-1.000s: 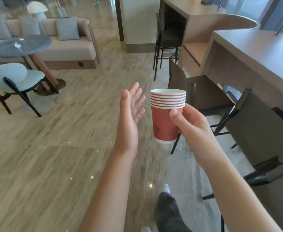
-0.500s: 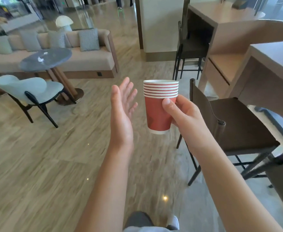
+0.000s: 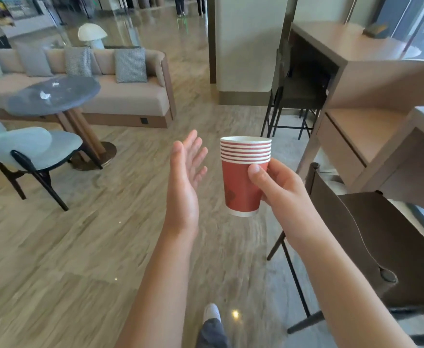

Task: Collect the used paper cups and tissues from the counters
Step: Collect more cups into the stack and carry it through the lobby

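Note:
My right hand point(image 3: 276, 189) grips a stack of several nested red paper cups point(image 3: 242, 187) with white rims, held upright over the floor at centre. My left hand point(image 3: 184, 182) is held up just left of the stack, palm toward it, fingers spread, holding nothing and not touching the cups. Two crumpled white tissues point(image 3: 45, 95) lie on a round dark grey table point(image 3: 77, 96) at the left.
A pale blue chair point(image 3: 30, 151) stands before the round table, with a beige sofa point(image 3: 135, 101) behind. Brown high stools point(image 3: 386, 237) and wooden counters point(image 3: 351, 46) line the right side. A pillar point(image 3: 246, 46) rises ahead. Open polished floor stretches between them.
The view has swung left and moved forward: the round table and sofa now sit closer and more central. Both hands keep the same pose, the cup stack still in my right hand.

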### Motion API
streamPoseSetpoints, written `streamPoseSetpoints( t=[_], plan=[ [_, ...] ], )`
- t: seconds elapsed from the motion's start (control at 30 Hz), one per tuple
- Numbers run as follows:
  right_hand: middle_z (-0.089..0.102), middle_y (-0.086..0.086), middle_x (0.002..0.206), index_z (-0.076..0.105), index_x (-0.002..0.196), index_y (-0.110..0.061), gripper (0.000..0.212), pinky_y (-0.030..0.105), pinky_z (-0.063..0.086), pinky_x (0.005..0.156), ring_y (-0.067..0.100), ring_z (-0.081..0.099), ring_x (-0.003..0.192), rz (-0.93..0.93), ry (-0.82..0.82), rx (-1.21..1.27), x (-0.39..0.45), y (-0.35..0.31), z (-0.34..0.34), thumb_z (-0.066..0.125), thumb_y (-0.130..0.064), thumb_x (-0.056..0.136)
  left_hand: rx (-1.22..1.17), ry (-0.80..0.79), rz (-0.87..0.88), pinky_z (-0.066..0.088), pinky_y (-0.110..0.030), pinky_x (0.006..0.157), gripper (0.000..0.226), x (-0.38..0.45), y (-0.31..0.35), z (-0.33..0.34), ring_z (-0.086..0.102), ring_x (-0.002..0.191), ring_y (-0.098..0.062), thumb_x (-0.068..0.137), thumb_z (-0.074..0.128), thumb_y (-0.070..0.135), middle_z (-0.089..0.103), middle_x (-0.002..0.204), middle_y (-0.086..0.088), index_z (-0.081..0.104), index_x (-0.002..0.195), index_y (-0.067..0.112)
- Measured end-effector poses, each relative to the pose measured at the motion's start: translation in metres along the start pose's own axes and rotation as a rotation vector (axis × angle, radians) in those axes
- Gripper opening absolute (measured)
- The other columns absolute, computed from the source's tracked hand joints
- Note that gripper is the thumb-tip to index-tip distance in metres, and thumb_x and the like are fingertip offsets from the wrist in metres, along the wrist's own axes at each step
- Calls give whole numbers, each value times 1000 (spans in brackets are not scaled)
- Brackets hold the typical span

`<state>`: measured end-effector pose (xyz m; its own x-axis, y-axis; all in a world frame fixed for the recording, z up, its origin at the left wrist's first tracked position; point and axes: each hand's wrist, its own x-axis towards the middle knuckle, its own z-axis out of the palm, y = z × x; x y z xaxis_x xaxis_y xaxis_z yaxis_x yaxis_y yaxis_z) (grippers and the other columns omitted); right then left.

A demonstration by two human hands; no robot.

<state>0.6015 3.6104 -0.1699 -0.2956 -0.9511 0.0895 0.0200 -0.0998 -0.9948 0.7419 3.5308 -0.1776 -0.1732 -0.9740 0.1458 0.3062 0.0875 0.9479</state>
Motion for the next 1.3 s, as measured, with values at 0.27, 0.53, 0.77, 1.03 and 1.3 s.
streamPoseSetpoints(
  t=[0.27, 0.53, 0.77, 1.03, 1.3],
  plan=[
    [76, 6, 118, 68, 121, -16, 43, 45, 52, 106, 21, 70, 114, -34, 22, 2, 119, 3, 38, 61, -41, 87, -19, -45, 17, 36, -43, 120, 72, 136, 2, -22, 56, 132, -2, 91, 25, 68, 54, 152, 8, 50, 148, 31],
    [75, 7, 119, 67, 123, -14, 45, 43, 50, 107, 21, 69, 116, 5, -1, 19, 215, 20, 52, 62, -39, 86, 7, -55, -23, 35, -43, 120, 69, 223, -19, -31, 55, 133, -1, 92, 26, 66, 55, 151, 10, 52, 146, 33],
    [75, 10, 117, 68, 122, -13, 45, 51, 51, 106, 26, 69, 115, 50, -2, 45, 317, 52, 42, 63, -40, 87, 77, -84, -64, 35, -42, 120, 68, 323, -53, -13, 54, 132, 1, 92, 25, 67, 53, 152, 11, 50, 147, 35],
    [76, 6, 118, 68, 124, -15, 40, 43, 53, 105, 22, 70, 115, -10, -84, 82, 477, 50, 41, 68, -39, 93, 79, 12, 0, 35, -44, 120, 69, 463, -60, 1, 56, 132, -1, 91, 29, 66, 55, 150, 9, 53, 146, 32],
    [74, 16, 118, 68, 121, -9, 47, 55, 47, 107, 33, 66, 117, 12, -166, 70, 591, 60, 57, 61, -40, 86, 71, 114, 5, 37, -40, 119, 73, 554, -70, -10, 57, 130, -2, 87, 34, 73, 56, 149, 10, 53, 145, 33]
  ],
)
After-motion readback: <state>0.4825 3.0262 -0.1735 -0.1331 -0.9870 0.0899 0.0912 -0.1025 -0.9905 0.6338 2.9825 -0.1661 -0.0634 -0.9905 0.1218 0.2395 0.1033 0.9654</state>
